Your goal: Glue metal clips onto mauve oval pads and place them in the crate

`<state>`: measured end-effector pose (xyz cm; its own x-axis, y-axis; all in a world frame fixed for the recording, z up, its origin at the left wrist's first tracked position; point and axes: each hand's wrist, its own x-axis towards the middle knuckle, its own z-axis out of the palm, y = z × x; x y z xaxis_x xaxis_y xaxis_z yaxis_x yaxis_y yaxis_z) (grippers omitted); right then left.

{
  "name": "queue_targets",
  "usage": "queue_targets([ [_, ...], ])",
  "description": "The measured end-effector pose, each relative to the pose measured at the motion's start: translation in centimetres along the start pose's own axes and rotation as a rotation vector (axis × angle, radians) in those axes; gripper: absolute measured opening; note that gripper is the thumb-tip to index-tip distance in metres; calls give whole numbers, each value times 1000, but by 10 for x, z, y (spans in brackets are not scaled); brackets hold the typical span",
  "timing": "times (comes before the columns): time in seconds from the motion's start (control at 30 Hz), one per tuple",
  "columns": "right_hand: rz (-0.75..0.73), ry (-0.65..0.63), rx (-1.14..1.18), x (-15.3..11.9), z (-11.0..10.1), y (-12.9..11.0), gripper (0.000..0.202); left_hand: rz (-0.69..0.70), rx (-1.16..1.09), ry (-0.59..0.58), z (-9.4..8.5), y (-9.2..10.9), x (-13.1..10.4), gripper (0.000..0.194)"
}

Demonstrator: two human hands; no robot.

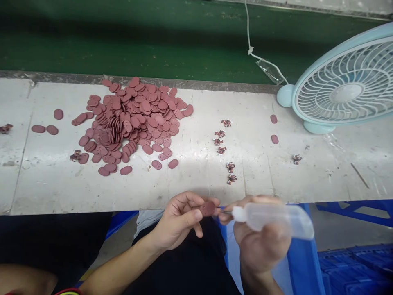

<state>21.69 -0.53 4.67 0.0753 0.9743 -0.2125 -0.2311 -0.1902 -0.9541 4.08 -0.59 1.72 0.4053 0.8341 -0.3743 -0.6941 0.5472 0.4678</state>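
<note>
A reddish-brown oval disc (208,208) is pinched between the thumb and fingers of my left hand (181,221), just off the table's front edge. My right hand (264,241) is closed round a translucent squeeze bottle (276,219), which lies sideways with its white cap and thin tip pointing left at the disc. The tip is close to the disc; whether they touch I cannot tell. A large heap of similar discs (138,114) covers the left-centre of the table. Several small brown-and-white figures (221,150) stand in a rough column right of the heap.
A light blue fan (346,92) is at the back right, with a white cable (265,60) beside it. Two loose discs (274,139) and another small figure (296,159) lie near it. Blue crates (353,270) are below at the right. Another person's arm (27,278) shows bottom left.
</note>
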Motion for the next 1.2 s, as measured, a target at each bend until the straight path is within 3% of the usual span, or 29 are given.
queue_targets([
  [0.1,141,80,534,31,-29,-3,29,3,-11,-32,-1,3,0,10],
  [0.23,419,-18,1419,77,-95,25,33,-9,7,-22,-5,5,0,11],
  [0.33,510,-45,1722,95,-127,45,29,-18,24,24,-10,5,-1,12],
  [0.4,414,-84,1600,93,-130,46,33,-20,29,63,-13,6,-1,13],
  [0.53,71,-32,439,69,-100,34,31,-18,39,135,-18,10,-2,13],
  [0.6,-4,12,32,59,-82,30,22,-18,43,153,-19,13,-3,13],
  [0.67,-49,-50,-320,55,-69,28,22,-22,48,160,-19,15,-3,13],
  [0.77,-181,-220,-1038,59,-63,28,32,-27,56,158,-19,15,-3,13],
  [0.83,-233,-262,-1293,63,-66,26,34,-28,55,156,-19,15,-3,13],
  [0.9,-223,-236,-1333,64,-69,22,27,-29,55,153,-19,14,-3,13],
  [1.0,-133,-115,-1182,56,-67,12,14,-25,70,139,-17,11,-2,13],
  [1.1,-1,-18,-760,38,-54,5,10,2,124,110,-13,7,0,12],
  [1.2,80,-108,-307,18,-34,2,10,62,220,97,-10,2,0,12],
])
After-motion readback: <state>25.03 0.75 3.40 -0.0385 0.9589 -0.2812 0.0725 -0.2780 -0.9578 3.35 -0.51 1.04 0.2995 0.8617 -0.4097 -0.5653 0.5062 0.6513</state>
